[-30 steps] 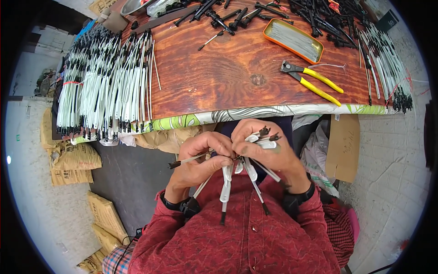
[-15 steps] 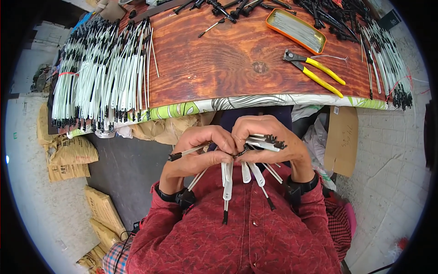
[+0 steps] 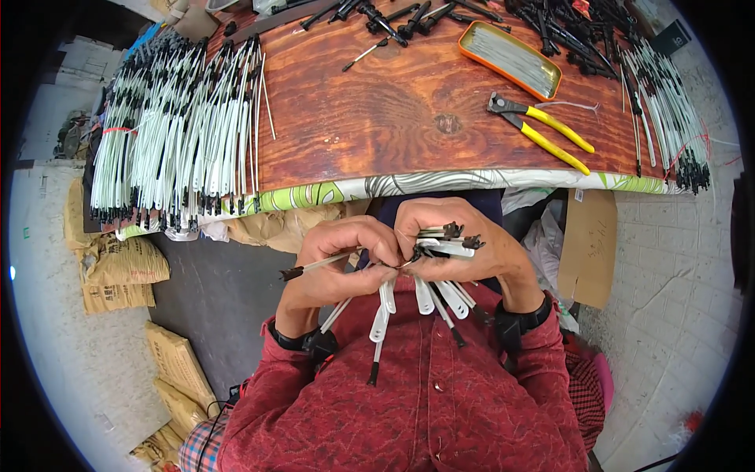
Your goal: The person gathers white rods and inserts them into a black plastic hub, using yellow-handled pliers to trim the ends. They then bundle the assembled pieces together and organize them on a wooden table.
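In front of my chest, both hands meet with their fingertips nearly touching. My left hand is closed in a pinch on thin black-tipped rods with white perforated strips; one strip hangs below it, and a rod with a brown-black end sticks out to the left. Closed too, my right hand grips several similar rods and white strips, some pointing down and others lying across the palm. A thin dark strand seems to run between the fingertips; fingers hide how it joins the pieces.
Bundled white strips with black ends lie on the table's left and right. Yellow-handled pincers lie near an orange tin of thin pale pieces. Black parts are heaped behind. A cardboard sheet stands below the table.
The strip and rod hanging from my left hand have swung left. The rods in my right hand have turned a little, and a hanging strip there has shifted right.
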The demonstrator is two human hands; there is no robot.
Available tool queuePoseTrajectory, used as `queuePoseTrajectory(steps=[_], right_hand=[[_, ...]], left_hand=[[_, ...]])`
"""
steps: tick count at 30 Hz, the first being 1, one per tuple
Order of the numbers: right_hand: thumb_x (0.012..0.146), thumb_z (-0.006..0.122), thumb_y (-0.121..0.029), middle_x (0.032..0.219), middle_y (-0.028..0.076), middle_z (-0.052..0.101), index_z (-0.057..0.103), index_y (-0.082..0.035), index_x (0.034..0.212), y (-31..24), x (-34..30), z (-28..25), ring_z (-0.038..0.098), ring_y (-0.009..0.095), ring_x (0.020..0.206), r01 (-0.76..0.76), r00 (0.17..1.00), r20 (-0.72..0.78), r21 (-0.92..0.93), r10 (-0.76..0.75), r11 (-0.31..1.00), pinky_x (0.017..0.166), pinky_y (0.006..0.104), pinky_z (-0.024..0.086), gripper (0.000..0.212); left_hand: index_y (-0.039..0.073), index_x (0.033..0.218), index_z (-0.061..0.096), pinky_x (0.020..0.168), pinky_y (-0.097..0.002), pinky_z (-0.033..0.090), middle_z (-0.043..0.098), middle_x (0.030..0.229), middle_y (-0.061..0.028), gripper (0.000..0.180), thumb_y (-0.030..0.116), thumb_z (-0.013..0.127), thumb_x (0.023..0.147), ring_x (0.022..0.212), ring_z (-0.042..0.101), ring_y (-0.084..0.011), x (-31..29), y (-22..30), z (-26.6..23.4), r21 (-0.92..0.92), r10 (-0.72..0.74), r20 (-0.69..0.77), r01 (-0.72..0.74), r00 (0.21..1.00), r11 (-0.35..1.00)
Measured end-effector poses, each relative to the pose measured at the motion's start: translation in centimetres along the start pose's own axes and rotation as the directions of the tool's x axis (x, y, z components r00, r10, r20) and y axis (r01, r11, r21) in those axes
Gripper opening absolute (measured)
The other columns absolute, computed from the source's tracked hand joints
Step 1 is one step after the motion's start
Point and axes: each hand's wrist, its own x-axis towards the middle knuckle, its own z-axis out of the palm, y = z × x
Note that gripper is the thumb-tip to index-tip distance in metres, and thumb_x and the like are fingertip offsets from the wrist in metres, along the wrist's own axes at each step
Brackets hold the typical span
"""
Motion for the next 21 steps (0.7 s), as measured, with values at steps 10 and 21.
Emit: queuePoseTrajectory(steps=[10,21], right_hand=[[0.073,0.081,-0.007,0.075,0.002,0.058,0.056,-0.005,0.079,0.4,0.2,0.3,0.054,0.016,0.066,-0.093,0.996,0.013,-0.006,0.093,0.996,0.060,0.0312,0.043,0.026],[0.073,0.083,-0.008,0.075,0.001,0.058,0.056,-0.004,0.079,-0.3,1.1,-0.1,0.054,0.014,0.067,-0.079,0.997,0.021,-0.023,0.080,0.997,0.060,0.0314,0.042,0.027]], left_hand=[[0.002,0.083,0.066,0.079,-0.0324,0.053,0.066,0.090,-0.0106,0.017,-0.005,0.080,0.076,0.089,0.066,-0.0205,0.0,-0.5,0.4,-0.126,-0.073,-0.092,0.062,0.993,0.990],[0.002,0.084,0.066,0.081,-0.0330,0.054,0.067,0.091,-0.0109,0.019,-0.007,0.080,0.075,0.090,0.067,-0.0208,0.0,-0.6,0.1,-0.199,-0.057,-0.102,0.036,0.993,0.979]])
